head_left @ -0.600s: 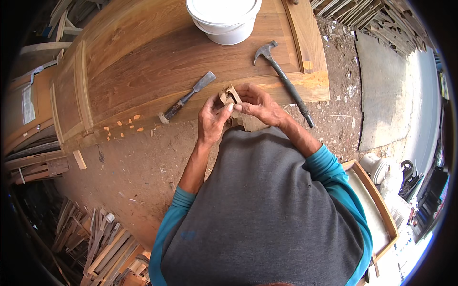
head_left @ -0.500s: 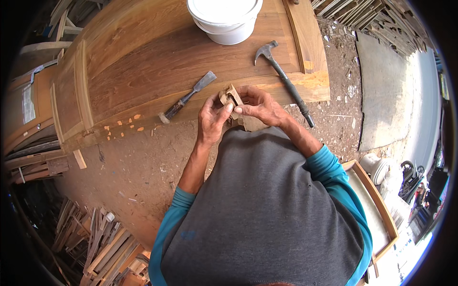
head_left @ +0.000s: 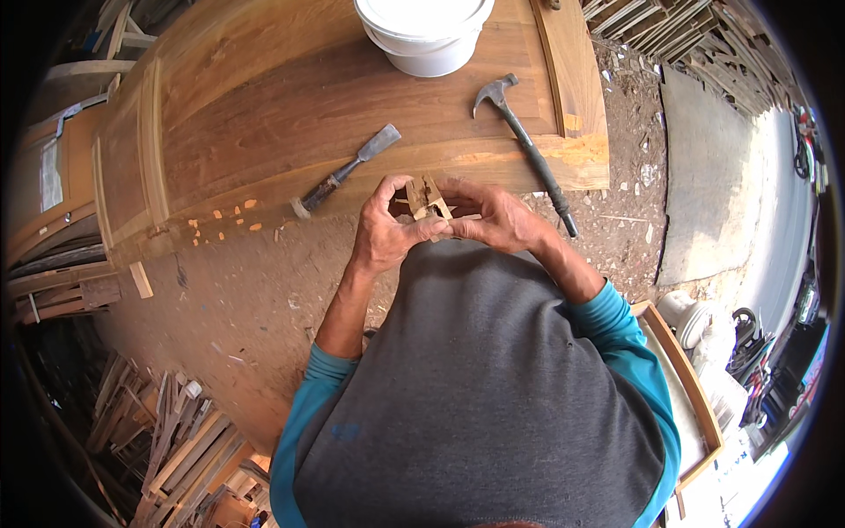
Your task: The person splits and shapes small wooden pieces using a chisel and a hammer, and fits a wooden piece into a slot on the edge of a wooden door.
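Observation:
Both hands meet just in front of my chest around a small piece of light wood (head_left: 426,199). My left hand (head_left: 385,231) pinches it from the left with thumb and fingers. My right hand (head_left: 495,218) grips it from the right. The piece stands roughly upright between the fingertips, above the near edge of a big brown wooden door panel (head_left: 264,106). A chisel (head_left: 345,170) with a dark handle lies on the panel, left of my hands. A claw hammer (head_left: 528,150) lies to the right, its handle running toward my right wrist.
A white plastic bucket (head_left: 424,35) stands on the panel's far side. Dirt floor with wood chips (head_left: 220,290) spreads to the left. Scrap wood strips (head_left: 167,440) pile at lower left, more slats (head_left: 669,26) at upper right. A wooden frame (head_left: 687,378) lies right of me.
The hands stay together on the wood piece; the fingers have shifted slightly around it. The chisel, hammer and bucket have not moved.

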`<state>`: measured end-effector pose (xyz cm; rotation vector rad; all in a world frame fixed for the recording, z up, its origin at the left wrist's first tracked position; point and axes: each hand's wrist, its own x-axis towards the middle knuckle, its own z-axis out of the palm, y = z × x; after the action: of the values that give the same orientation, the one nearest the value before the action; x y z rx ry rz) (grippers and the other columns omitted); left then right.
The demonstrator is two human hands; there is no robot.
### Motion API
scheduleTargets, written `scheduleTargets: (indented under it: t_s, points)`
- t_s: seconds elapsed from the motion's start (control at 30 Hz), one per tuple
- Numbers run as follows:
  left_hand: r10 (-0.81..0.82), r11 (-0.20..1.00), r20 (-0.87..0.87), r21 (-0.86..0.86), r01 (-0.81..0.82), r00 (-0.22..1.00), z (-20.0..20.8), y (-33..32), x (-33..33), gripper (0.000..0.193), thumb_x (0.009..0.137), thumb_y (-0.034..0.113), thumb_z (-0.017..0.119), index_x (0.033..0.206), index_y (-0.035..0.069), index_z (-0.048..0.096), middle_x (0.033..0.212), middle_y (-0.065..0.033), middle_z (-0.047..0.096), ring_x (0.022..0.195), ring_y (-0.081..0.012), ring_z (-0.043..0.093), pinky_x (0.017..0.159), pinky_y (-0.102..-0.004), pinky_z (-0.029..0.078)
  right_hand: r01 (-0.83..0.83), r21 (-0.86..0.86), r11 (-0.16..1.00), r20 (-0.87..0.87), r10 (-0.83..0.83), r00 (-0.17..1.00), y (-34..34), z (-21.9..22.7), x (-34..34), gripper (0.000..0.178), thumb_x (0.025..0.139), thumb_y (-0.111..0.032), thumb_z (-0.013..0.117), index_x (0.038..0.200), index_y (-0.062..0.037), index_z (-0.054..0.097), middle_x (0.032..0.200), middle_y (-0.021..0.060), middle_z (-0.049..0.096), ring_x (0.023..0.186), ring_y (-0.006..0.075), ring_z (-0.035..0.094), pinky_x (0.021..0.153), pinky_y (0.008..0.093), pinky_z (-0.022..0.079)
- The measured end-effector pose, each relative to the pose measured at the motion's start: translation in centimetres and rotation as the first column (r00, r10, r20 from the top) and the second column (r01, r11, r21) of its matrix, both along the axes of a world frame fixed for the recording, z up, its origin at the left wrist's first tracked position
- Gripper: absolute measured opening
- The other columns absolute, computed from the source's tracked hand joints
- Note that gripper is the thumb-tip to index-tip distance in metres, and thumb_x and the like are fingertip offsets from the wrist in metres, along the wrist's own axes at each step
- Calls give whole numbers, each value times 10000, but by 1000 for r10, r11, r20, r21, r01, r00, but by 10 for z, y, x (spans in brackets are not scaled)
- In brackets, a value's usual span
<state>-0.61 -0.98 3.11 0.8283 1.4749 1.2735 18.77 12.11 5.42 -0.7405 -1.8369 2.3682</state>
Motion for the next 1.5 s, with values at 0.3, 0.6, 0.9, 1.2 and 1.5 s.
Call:
scheduleTargets:
  t_s: [0.3,0.6,0.9,1.2,1.5]
  points:
    - [-181,974,-317,74,215,931,16,-1,6,653,743,213,950,1267,31,606,1140,-110,670,1044,-213,672,911,-365,571,19,69,997,-8,-18,1000,-16,-5,21,688,934,-77,757,1535,7,432,1488,214,554,1362,323,568,1096,451,523]
    - [-2,927,-652,284,246,758,6,-4,25,810,643,-44,874,1368,122,556,1407,-127,551,1298,-363,561,1081,-453,492,110,22,994,-25,-109,994,-5,-4,25,889,855,-66,795,1606,-50,319,1524,225,495,1409,365,516,1121,461,511]
    - [82,945,-665,288,154,742,-25,-8,38,742,724,-14,891,1370,79,537,1426,-160,586,1322,-344,585,1085,-444,509,60,114,992,41,-65,997,-1,-26,24,1050,860,-292,866,1641,-28,217,1613,254,386,1480,387,423,1170,510,437]
    - [56,998,-596,43,-37,801,-53,19,46,767,821,103,851,1477,6,466,1305,-243,614,1212,-415,606,1020,-468,517,2,539,842,232,-151,961,6,-60,26,927,863,-377,840,1560,20,377,1458,279,563,1335,387,579,1083,459,505]
    - [52,999,-590,35,-39,806,-69,32,33,849,859,290,866,1507,-46,434,1293,-274,613,1214,-388,608,1027,-469,500,81,490,868,261,-235,936,15,-67,37,623,942,-303,760,1407,57,555,1300,265,672,1227,358,657,1029,436,531]
